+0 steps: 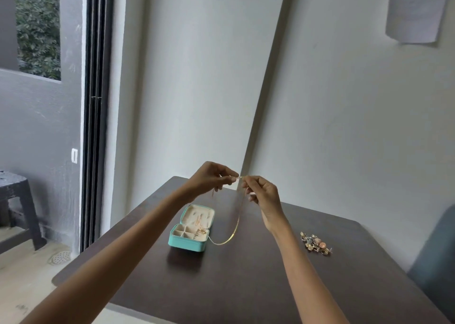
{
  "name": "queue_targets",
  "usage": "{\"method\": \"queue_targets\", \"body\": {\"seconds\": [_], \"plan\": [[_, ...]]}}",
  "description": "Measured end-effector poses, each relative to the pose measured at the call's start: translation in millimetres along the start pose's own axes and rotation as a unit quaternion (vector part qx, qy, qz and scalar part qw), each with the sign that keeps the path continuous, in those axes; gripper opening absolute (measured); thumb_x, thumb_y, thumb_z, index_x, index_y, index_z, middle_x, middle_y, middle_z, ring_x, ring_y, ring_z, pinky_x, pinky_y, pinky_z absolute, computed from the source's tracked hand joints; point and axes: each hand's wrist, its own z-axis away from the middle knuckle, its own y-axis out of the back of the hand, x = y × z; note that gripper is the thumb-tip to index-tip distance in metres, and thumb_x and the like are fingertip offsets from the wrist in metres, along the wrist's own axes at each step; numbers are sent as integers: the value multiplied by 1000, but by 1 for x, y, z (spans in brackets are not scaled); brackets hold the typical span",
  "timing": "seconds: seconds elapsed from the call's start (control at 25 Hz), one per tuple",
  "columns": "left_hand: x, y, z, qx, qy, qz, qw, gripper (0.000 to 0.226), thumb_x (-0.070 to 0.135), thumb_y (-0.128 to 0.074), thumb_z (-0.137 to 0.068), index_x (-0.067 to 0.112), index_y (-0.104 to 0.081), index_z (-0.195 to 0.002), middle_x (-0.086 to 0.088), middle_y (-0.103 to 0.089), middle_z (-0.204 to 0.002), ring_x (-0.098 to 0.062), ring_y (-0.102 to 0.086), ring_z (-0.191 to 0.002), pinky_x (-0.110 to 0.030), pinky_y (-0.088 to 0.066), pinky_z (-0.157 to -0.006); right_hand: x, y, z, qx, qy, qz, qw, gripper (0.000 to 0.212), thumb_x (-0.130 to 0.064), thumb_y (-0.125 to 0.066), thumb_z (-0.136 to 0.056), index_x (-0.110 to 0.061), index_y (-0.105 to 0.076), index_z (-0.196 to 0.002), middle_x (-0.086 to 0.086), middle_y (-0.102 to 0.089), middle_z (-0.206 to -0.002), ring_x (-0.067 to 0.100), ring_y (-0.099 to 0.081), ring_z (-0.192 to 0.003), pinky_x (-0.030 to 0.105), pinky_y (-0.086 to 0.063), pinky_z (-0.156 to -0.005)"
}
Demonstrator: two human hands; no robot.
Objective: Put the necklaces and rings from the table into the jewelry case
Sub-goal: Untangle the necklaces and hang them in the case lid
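Note:
A small teal jewelry case point(187, 244) lies open on the dark table point(246, 286), its cream lid tilted back, with some gold pieces in its compartments. A thin gold necklace point(235, 230) hangs in a loop from both my hands down to the table beside the case's right side. My left hand point(211, 178) and my right hand point(263, 195) are raised above the case's far side, each pinching an end of the chain, fingertips nearly touching. A small heap of rings point(315, 244) lies on the table to the right.
The table stands in a corner against pale walls. A blue-grey chair back point(435, 262) is at the right edge. A dark stool point(17, 200) stands on the floor at the left, near a sliding door frame point(96, 126).

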Motion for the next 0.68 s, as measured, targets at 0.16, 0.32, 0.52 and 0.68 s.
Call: {"method": "queue_targets", "body": {"seconds": [0.16, 0.32, 0.52, 0.68], "plan": [[10, -25, -9, -10, -23, 41, 999, 9, 7, -67, -84, 13, -73, -82, 4, -66, -61, -5, -57, -49, -18, -51, -53, -10, 25, 13, 21, 14, 1, 1000, 15, -16, -58, -90, -12, -67, -78, -1, -65, -74, 7, -57, -70, 15, -47, -67], [20, -64, -5, -20, -24, 90, 995, 11, 9, -67, -84, 13, -69, -75, 2, -63, -63, -8, -61, -50, -21, -54, -55, -7, 56, 36, 37, -4, -11, 999, 11, -13, -61, -88, -5, -65, -80, 4, -63, -65, 13, -57, -55, 22, -47, -53], [4, -109, 13, -78, 15, 130, 988, 10, 14, -65, -87, 5, -67, -82, -4, -62, -69, -13, -63, -57, -23, -55, -57, 15, 83, 62, 73, -37, 1, 997, 13, -15, -64, -86, -3, -66, -81, 4, -63, -58, 14, -54, -45, 24, -45, -45], [-25, -142, 18, -86, 58, 136, 985, 12, 15, -64, -87, 8, -64, -77, -5, -60, -66, -13, -62, -56, -25, -57, -57, 47, 104, 74, 87, -81, 19, 993, 11, -14, -62, -88, -5, -66, -82, 4, -62, -56, 13, -53, -45, 22, -44, -45]]}}
